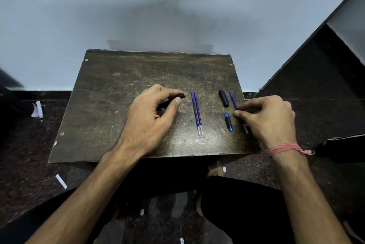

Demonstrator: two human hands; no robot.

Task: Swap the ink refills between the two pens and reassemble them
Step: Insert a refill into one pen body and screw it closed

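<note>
Fingers (pixel 240 113) on refill (pixel 233 100), tip pointing away.

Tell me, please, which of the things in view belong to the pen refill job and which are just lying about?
Belong to the job:
two refills side by side
black pen piece in the left hand
third refill pinched by the right hand
black cap
blue-tipped pen piece

Just lying about:
white paper scraps on the floor
pink thread on the right wrist

Dim, cool light; wide-angle bend at the edges

We see soft glare on the board's (pixel 110 93) near edge, a smeared grey shadow on the wall (pixel 59 26), and blurred, dark corners.
</note>
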